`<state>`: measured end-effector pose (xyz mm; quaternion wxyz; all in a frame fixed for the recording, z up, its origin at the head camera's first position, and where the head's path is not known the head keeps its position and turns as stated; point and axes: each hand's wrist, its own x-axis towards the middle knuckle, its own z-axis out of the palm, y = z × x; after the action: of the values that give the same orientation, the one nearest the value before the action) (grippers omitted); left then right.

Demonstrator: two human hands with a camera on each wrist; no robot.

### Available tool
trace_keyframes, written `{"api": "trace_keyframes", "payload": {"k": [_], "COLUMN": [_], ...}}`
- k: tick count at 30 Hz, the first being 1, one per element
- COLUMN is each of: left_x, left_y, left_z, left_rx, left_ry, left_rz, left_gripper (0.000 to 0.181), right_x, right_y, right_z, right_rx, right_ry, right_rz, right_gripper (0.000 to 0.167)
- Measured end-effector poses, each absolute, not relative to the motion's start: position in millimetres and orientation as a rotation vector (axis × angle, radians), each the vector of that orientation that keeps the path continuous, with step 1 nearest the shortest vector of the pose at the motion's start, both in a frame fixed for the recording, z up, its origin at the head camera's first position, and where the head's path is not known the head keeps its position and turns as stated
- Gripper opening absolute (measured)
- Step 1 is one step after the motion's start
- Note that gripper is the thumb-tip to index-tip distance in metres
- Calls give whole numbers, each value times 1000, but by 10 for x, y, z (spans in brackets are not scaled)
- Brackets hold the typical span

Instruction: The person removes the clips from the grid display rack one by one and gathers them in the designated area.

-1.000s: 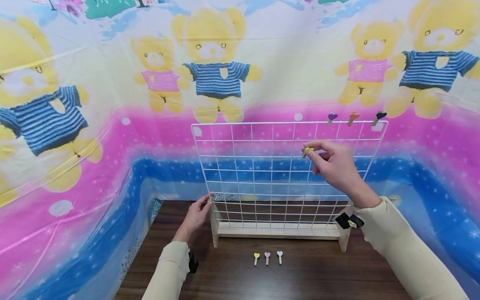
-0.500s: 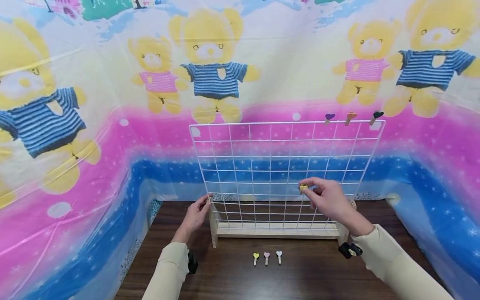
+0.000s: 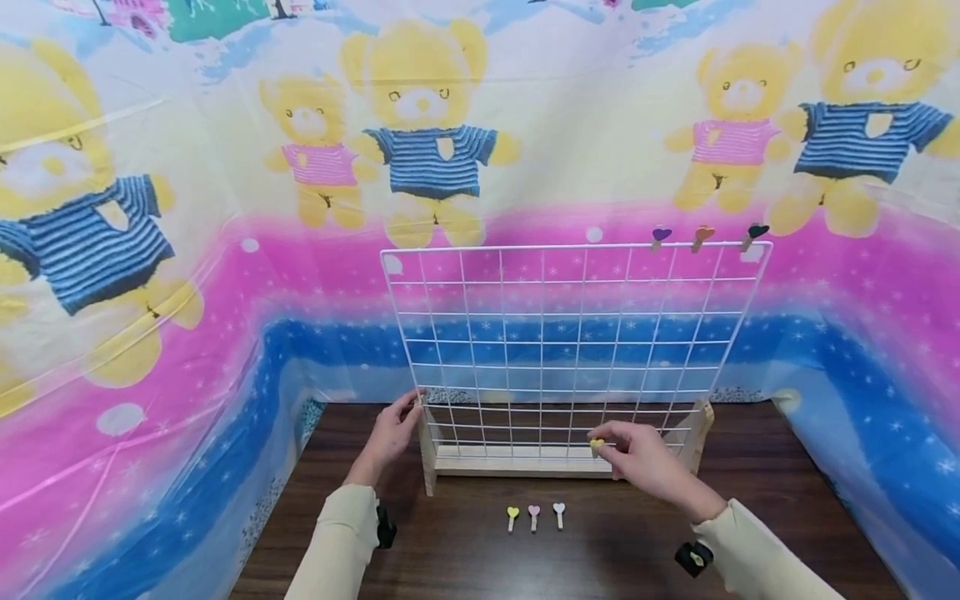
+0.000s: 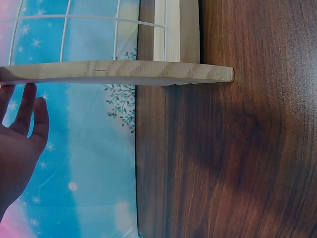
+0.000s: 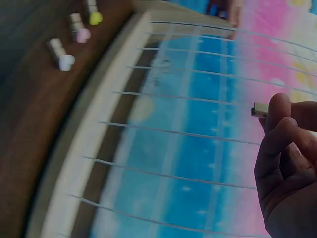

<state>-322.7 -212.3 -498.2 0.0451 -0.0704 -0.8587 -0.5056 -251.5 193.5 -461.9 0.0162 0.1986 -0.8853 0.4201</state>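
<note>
My right hand (image 3: 652, 462) pinches a small wooden clothespin with a yellow heart (image 3: 597, 443) between thumb and fingers, low in front of the white wire grid (image 3: 540, 340). In the right wrist view, the bare wooden end of that clothespin (image 5: 260, 109) sticks out past the fingertips. My left hand (image 3: 392, 432) touches the upper part of the grid's left wooden support (image 3: 428, 454). Its fingers (image 4: 25, 111) look fairly straight against that support in the left wrist view; the thumb is hidden there. Below the grid lie three heart clothespins: yellow (image 3: 512, 517), pink (image 3: 533, 517) and white (image 3: 558, 514).
Clipped along the grid's top wire, at the right, are purple (image 3: 661, 236), orange (image 3: 702, 236) and dark green (image 3: 756, 234) heart clothespins. A pale wooden bar (image 3: 517, 462) joins the supports on the brown table (image 3: 465, 554). Bear-printed cloth (image 3: 585, 142) hangs behind.
My right hand has come down from near the grid's upper rows to its lowest rows, carrying the yellow heart clothespin. The left hand stays at the left support.
</note>
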Motion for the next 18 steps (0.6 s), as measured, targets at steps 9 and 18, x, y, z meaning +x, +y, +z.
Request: {"api": "trace_keyframes", "payload": {"k": [9,18], "left_x": [-3218,-3215], "left_y": [-2122,-2121], "left_z": [-4981,-4985], "left_rx": [-222,-218], "left_ry": [-2626,-2626], "left_rz": [-1536,-1527], "left_gripper": [39,37], "right_x": [-2534,-2569], "right_y": [1963,2001], "right_z": [-5183,-5624], "right_rx": [717,696], "right_ry": [-2719,-2837], "right_rz": [1252,1243], "right_gripper": [9,4]}}
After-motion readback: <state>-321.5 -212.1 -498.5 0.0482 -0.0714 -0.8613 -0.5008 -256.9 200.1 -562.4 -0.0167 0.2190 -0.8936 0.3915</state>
